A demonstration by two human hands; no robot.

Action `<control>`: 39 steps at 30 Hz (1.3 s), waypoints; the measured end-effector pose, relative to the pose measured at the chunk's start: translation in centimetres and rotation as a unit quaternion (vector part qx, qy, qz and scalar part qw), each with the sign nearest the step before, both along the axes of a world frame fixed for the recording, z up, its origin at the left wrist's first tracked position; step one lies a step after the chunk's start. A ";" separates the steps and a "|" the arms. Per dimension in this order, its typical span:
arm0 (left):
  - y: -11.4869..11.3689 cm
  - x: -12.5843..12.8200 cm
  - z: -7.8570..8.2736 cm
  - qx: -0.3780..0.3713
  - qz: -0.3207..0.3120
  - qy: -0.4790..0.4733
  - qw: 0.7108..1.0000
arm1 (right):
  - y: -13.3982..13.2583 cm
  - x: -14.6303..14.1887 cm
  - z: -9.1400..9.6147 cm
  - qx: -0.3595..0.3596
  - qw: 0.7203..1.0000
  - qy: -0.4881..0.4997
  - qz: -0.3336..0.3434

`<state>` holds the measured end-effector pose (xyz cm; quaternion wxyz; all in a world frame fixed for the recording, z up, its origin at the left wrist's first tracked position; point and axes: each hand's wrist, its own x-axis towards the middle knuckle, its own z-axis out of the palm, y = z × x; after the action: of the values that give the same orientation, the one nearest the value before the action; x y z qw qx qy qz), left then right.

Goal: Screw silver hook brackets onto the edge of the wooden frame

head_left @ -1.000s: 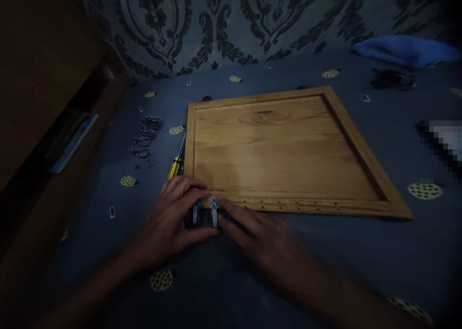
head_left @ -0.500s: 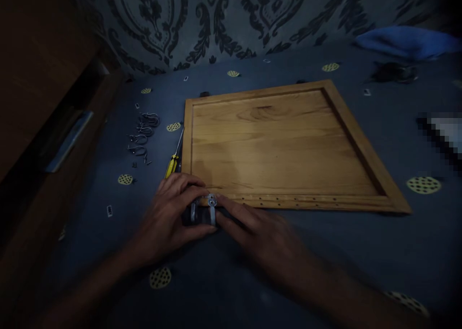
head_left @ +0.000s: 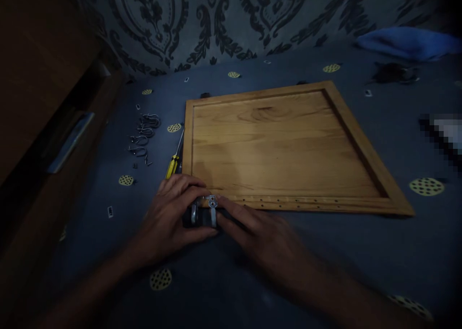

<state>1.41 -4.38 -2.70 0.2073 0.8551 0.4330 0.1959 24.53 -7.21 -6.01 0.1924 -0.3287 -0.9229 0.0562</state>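
A wooden framed board (head_left: 267,151) lies on the blue patterned cloth, with paired holes along its near rail. At that rail's left end is a metal hook (head_left: 213,213) with a two-hole plate set flat on the wood. My left hand (head_left: 164,218) curls round it, fingers at the plate and thumb at the hook's lower end. From the right, my right hand (head_left: 269,235) presses bent fingertips to its side. A second metal hook (head_left: 195,212) shows just inside my left hand, partly covered. The left fingers hide the board's near left corner.
Left of the board lies a yellow-handled screwdriver (head_left: 173,164). Several loose metal hooks (head_left: 142,131) lie beyond it. A wooden cabinet (head_left: 43,69) borders the left side. A blue cloth (head_left: 407,42) and a dark object (head_left: 393,72) lie at the far right.
The view has shifted very slightly. Both hands stay in the same pose round the metal hook at the board's near edge.
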 end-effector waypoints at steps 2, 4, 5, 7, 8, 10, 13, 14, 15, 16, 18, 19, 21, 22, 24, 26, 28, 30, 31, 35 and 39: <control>0.0 0.0 -0.1 -0.004 0.002 0.005 1.000 | 0.0 0.0 -0.1 0.006 1.000 -0.003 -0.005; 0.0 0.0 -0.1 -0.004 0.002 0.007 1.000 | 0.0 -0.1 -0.1 0.005 1.000 -0.005 -0.009; 0.0 0.0 -0.1 -0.003 0.001 0.008 1.000 | 0.0 -0.1 -0.1 0.003 1.000 -0.006 -0.010; 0.0 0.0 -0.1 -0.002 0.000 0.007 1.000 | 0.0 -0.1 -0.1 -0.001 1.000 -0.005 -0.008; 0.0 0.0 -0.1 -0.003 -0.001 0.006 1.000 | 0.0 -0.1 -0.1 0.000 1.000 -0.003 -0.007; 0.0 0.0 -0.1 -0.005 0.001 0.003 1.000 | 0.0 -0.1 0.0 0.003 1.000 0.001 -0.002; 0.0 0.0 0.0 -0.010 0.005 0.000 1.000 | 0.1 -0.1 0.1 0.010 1.000 0.001 0.003; 0.0 0.0 0.0 -0.011 0.006 -0.001 1.000 | 0.1 -0.1 0.1 0.008 1.000 0.000 0.004; 0.0 0.0 0.1 -0.013 0.007 -0.002 1.000 | 0.1 -0.1 0.2 0.006 1.000 -0.001 0.002; 0.0 0.0 0.1 -0.013 0.006 -0.004 1.000 | 0.1 -0.1 0.2 0.003 1.000 -0.001 -0.001; 0.0 0.1 0.1 -0.010 0.002 -0.008 1.000 | 0.1 -0.1 0.2 -0.001 1.000 -0.003 -0.005; 0.0 0.0 0.1 -0.007 -0.001 -0.008 1.000 | 0.1 -0.1 0.2 -0.001 1.000 -0.002 -0.007; 0.1 0.0 0.1 -0.003 -0.005 -0.004 1.000 | 0.1 -0.2 0.2 0.003 1.000 -0.002 -0.006; 0.1 0.0 0.0 -0.003 -0.006 0.000 1.000 | 0.0 -0.2 0.1 0.003 1.000 -0.001 -0.005; 0.1 0.0 0.0 -0.002 -0.007 0.004 1.000 | 0.1 -0.2 0.1 0.000 1.000 0.003 -0.004; 0.1 0.0 0.1 -0.002 -0.006 0.005 1.000 | 0.1 -0.2 0.0 -0.004 1.000 0.009 -0.006; 0.1 0.0 0.1 -0.002 -0.006 0.003 1.000 | 0.1 0.0 -0.1 -0.005 1.000 0.019 -0.008; 0.1 0.1 0.1 -0.002 -0.006 0.001 1.000 | 0.0 0.2 -0.2 0.002 0.999 0.035 -0.003; 0.1 0.1 0.1 0.000 -0.006 0.000 1.000 | 0.0 0.2 -0.2 0.007 0.999 0.045 0.001; 0.1 0.0 0.1 0.005 -0.007 -0.004 1.000 | -0.1 0.4 -0.5 0.018 0.998 0.064 0.006; 0.1 0.0 0.0 0.007 -0.006 0.003 1.000 | -0.1 0.4 -0.8 0.020 0.998 0.058 0.000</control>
<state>1.38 -4.30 -2.69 0.2013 0.8596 0.4272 0.1952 24.95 -7.35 -6.81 0.2525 -0.3207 -0.9111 0.0566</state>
